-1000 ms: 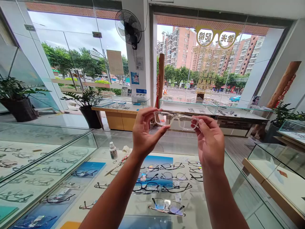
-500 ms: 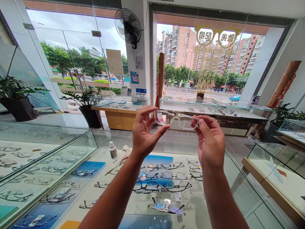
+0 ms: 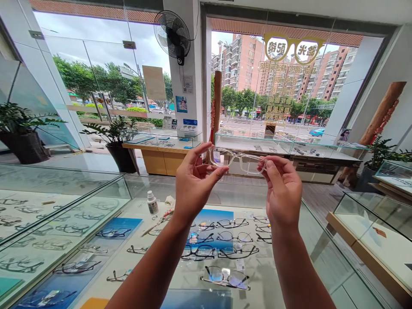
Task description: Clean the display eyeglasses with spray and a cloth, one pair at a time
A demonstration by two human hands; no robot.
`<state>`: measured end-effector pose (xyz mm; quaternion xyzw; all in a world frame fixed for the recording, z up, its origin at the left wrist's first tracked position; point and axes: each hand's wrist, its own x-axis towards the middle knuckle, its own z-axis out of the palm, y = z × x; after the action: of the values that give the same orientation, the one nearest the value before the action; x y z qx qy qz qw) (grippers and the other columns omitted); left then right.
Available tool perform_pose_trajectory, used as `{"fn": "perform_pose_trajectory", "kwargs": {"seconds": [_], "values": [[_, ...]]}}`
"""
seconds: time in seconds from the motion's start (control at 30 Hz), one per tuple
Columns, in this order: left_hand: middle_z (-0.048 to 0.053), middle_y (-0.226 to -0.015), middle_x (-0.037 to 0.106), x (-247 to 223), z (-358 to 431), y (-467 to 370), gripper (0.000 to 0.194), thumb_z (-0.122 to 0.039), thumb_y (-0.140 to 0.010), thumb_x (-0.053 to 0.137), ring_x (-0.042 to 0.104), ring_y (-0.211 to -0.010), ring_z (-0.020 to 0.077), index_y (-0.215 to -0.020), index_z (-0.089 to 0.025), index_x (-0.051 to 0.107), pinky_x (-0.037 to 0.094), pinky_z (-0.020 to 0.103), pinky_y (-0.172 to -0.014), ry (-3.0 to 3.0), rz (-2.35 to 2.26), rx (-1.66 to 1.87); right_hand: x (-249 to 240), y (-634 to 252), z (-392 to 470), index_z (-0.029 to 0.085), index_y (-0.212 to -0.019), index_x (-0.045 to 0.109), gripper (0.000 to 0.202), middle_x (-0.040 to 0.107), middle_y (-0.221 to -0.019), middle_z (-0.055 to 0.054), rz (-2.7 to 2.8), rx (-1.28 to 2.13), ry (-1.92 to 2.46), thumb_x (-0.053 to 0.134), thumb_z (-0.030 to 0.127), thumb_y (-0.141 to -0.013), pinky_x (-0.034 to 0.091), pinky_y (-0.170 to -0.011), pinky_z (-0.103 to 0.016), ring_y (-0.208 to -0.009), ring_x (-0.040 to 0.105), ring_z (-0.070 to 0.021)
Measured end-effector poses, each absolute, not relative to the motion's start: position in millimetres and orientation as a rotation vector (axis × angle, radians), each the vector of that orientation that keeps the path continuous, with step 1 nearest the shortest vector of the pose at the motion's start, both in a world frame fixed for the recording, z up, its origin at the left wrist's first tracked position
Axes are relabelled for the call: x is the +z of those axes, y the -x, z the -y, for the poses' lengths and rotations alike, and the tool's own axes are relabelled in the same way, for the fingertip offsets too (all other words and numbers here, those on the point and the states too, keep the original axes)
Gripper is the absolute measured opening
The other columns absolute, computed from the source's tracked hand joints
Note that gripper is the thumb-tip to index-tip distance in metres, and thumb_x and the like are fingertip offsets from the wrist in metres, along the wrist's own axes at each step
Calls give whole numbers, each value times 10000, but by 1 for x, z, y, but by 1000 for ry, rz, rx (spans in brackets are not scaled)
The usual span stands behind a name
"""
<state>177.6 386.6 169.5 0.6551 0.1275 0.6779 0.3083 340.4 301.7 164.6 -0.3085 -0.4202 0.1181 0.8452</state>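
Observation:
A pair of clear-framed eyeglasses (image 3: pixel 237 160) is held up in front of me, above the glass display counter. My left hand (image 3: pixel 196 184) grips its left end, with the thumb below and the index finger along the top of the lens rim. At the other end, my right hand (image 3: pixel 283 184) pinches the frame's right corner between thumb and fingers. The temples are mostly hidden behind the lenses and fingers. Below my hands, several dark-framed eyeglasses (image 3: pixel 227 278) lie in rows inside the counter.
A small white bottle (image 3: pixel 152 203) stands behind my left forearm, near a thin tool (image 3: pixel 157 223). More glass cases (image 3: pixel 380 227) stand to the right and along the window. Potted plants (image 3: pixel 120 146) and a wall fan (image 3: pixel 172 36) are farther off.
Both hands have shifted very slightly left with the eyeglasses, whose right end has dropped or tilted a little. The grip of both hands stays the same.

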Motion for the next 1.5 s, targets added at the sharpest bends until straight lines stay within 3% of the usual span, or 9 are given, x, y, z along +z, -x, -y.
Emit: {"fn": "perform_pose_trajectory", "kwargs": {"seconds": [0.2, 0.47, 0.67, 0.83, 1.17, 1.37, 1.5], "values": [[102, -1263, 734, 166, -386, -181, 610, -317, -777, 918, 802, -959, 258, -1332, -246, 676, 627, 220, -530, -1710, -314, 1782, 164, -338, -301, 252, -1031, 752, 184, 764, -1066, -42, 893, 218, 682, 775, 396, -918, 576, -955, -410, -967, 706, -186], [137, -1275, 750, 163, -392, -180, 625, -296, -752, 942, 723, -1218, 320, -1327, -236, 703, 670, 281, -680, -1776, -376, 1825, 165, -337, -301, 255, -1017, 752, 178, 754, -1045, -39, 897, 171, 681, 778, 399, -915, 577, -940, -398, -960, 700, -187], [129, -1298, 745, 162, -395, -181, 620, -305, -766, 934, 708, -1234, 312, -1340, -251, 705, 675, 410, -908, -1798, -377, 1848, 166, -339, -302, 250, -1013, 750, 183, 743, -1024, -34, 879, 227, 681, 785, 392, -904, 577, -956, -406, -954, 699, -187], [113, -1302, 740, 164, -397, -181, 650, -274, -750, 947, 695, -1265, 291, -1347, -257, 691, 629, 428, -1052, -1774, -326, 1866, 168, -343, -302, 242, -986, 751, 156, 756, -1006, -22, 861, 364, 643, 794, 351, -882, 569, -946, -400, -928, 706, -174], [78, -1316, 698, 168, -400, -177, 607, -284, -800, 910, 775, -1074, 248, -1343, -295, 637, 679, 351, -864, -1752, -109, 1765, 163, -350, -312, 243, -991, 760, 190, 791, -1009, -42, 887, 408, 743, 782, 382, -863, 545, -884, -381, -998, 723, -211], [80, -1275, 721, 167, -407, -177, 633, -290, -792, 915, 695, -1237, 270, -1371, -299, 659, 636, 387, -989, -1821, -236, 1863, 163, -350, -313, 236, -985, 768, 188, 799, -1011, -46, 888, 429, 759, 785, 365, -849, 534, -869, -369, -968, 714, -200], [80, -1258, 724, 167, -407, -178, 659, -290, -780, 920, 711, -1192, 254, -1384, -299, 655, 634, 401, -1017, -1806, -197, 1850, 164, -351, -313, 239, -977, 776, 178, 803, -1005, -42, 877, 437, 747, 789, 344, -834, 524, -868, -357, -983, 711, -198]]}}
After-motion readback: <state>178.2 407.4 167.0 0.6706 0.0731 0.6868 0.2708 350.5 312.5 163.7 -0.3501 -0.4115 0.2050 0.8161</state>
